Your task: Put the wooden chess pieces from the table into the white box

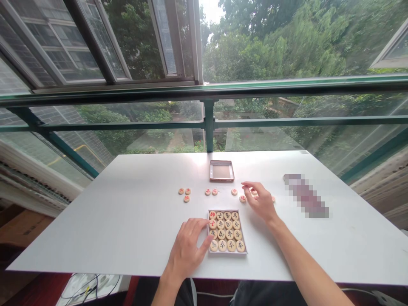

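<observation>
Right hand (pixel 259 200), grip apart, is nearer a red-marked piece (pixel 242 199), just bodyward of its fingertips; left hand (pixel 187 242) (grip spread) rests at the box (pixel 228 253).

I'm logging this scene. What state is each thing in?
Box: open, full, four rows of four.
Boxed pieces: characters up, two red, rest black.
Loose pieces: red, characters up, some partly hidden.
Lid: off, beyond the box.
Left hand: at the box's left edge, open.
Right hand: over loose pieces, open.
Blurred item: cannot tell.

Red-lettered discs (pixel 213 224): 帥, 士; black-lettered discs (pixel 240 246): 士, 馬, 車, 卒.
</observation>
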The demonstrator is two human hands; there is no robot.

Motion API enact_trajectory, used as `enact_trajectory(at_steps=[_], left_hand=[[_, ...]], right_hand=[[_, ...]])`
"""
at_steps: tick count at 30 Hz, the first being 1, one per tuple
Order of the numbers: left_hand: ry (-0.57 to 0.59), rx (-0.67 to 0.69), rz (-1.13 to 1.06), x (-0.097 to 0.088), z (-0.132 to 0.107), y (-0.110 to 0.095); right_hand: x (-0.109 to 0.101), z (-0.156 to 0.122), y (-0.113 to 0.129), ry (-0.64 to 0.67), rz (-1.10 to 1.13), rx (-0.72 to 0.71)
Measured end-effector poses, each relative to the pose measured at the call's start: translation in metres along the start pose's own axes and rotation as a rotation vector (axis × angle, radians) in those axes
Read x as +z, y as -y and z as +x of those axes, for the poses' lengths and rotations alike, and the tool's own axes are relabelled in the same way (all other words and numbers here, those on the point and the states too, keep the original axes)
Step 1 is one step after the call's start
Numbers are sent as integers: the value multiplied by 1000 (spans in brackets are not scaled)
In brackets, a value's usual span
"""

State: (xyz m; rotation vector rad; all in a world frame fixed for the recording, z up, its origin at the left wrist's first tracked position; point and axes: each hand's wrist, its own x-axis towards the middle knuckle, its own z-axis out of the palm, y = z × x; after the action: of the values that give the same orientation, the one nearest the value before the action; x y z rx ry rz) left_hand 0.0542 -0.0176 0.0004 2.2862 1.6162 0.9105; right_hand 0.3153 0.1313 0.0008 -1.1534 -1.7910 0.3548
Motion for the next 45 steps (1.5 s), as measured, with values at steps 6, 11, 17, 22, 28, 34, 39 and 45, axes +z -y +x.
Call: enact_trajectory(at_steps=[6,11,17,22,28,34,39,45], left_hand=[[5,-17,-24,0,-1,1],[-9,-10,-28,-1,0,-1],[-8,-12,-33,0,0,0],[2,-23,-30,0,-1,0],[9,-34,-29,-1,0,-1],[26,-45,-41,-1,-1,0],[28,-43,-50,0,-2,1],[34,-44,-53,0,-1,0]], right_hand=[[11,-2,4,161,-91,-108],[15,-4,4,174,-172,-160],[15,-4,5,186,-208,-166],[14,-3,10,213,-225,-139],[13,-2,13,226,-262,-138],[14,-2,11,220,-250,-134],[16,-3,10,220,-226,-141],[15,-5,11,225,-184,-154]])
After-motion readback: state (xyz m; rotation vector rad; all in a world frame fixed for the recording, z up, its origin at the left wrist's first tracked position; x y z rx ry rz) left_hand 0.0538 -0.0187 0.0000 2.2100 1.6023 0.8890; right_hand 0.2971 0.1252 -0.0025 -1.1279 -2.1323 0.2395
